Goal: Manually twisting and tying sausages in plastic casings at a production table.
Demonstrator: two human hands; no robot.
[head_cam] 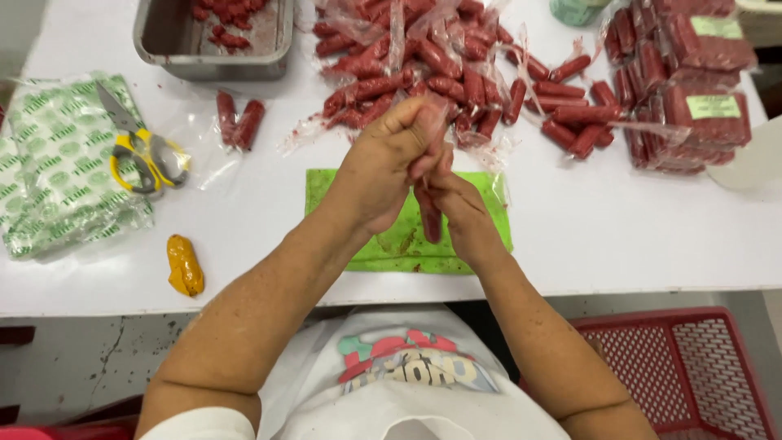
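Gripping slim red sausage (429,213) | left hand (383,167) | right hand (463,210)

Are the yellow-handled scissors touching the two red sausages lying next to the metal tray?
Apart. The head view shows bare white table between the yellow-handled scissors and the two red sausages.

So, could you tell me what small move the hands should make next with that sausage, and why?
Probably pull the wrapper on upward and let the sausage drop onto the green board. The left hand pinches clear film at the top, the right hand grips the sausage hanging below it, and both are directly over the board. How far the film has come off is hard to tell.
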